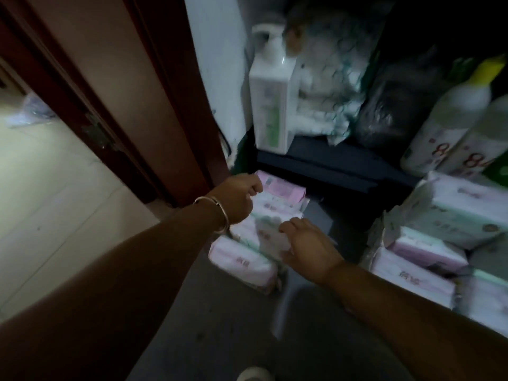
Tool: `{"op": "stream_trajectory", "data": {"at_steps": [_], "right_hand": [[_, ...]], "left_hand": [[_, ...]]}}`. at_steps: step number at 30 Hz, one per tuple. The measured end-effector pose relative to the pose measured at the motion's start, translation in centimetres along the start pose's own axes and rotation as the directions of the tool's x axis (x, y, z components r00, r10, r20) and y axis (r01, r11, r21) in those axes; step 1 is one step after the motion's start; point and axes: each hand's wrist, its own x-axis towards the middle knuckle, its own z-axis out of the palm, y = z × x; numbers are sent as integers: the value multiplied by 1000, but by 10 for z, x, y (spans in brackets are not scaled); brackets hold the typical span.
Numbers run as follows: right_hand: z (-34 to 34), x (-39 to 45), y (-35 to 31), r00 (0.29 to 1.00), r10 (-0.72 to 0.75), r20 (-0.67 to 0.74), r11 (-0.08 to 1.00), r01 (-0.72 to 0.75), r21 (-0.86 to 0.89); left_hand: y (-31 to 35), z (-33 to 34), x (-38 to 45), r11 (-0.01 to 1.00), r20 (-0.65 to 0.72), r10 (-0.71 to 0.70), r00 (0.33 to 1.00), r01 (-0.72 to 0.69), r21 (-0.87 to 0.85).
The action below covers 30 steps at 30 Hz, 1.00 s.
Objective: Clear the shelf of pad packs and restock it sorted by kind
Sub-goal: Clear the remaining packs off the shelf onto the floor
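Both hands are on the row of soft pink-and-white plastic pad packs on the low dark shelf. Left hand curls round the back pack, right hand grips the front one, probably squaring up one kind; other packs wait stacked at right.

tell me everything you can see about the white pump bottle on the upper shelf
The pump bottle is tall, flat-sided and white, plastic by its look, with a white pump head on top and a green band down its label. It stands upright at the left front of the dark upper shelf, close to the white side wall. A clear bag of white items sits just right of it. Neither hand touches it.
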Motion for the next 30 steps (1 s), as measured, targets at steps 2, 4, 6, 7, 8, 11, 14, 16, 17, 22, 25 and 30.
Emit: {"op": "stream_trajectory", "data": {"at_steps": [2,4,6,7,8,11,14,16,17,22,25,30], "right_hand": [[-43,-9,11,990,51,-128,996,-41,79],[-92,-21,21,964,102,-246,989,-73,126],[-142,-40,30,932,131,-337,987,-91,132],[-166,-51,34,918,138,-371,987,-97,128],[-189,-62,37,907,145,-396,986,-101,130],[-250,-97,48,877,163,-451,985,-118,127],[-300,-132,58,855,177,-487,984,-143,107],[-328,-149,63,839,182,-512,983,-149,105],[-341,-154,64,825,182,-534,983,-144,112],[-386,-121,52,775,160,-612,985,-89,145],[-411,-72,41,765,158,-625,982,-54,181],[-445,18,34,756,192,-625,962,-18,274]], "left_hand": [[28,-19,9,999,1,-20,1000,20,31],[64,-40,19,999,2,-1,1000,1,36],[105,-65,27,995,-15,60,998,-59,81],[125,-77,31,990,-29,92,995,-88,111],[146,-89,36,982,-49,142,989,-135,134],[211,-124,49,955,-75,246,966,-228,192],[269,-151,61,941,-166,303,938,-266,209],[299,-167,70,934,-205,329,922,-286,214],[309,-173,75,931,-220,341,914,-295,215],[313,-204,111,931,-275,343,898,-286,229],[298,-226,145,938,-264,308,914,-246,242],[260,-254,210,942,-255,242,936,-164,292]]}}
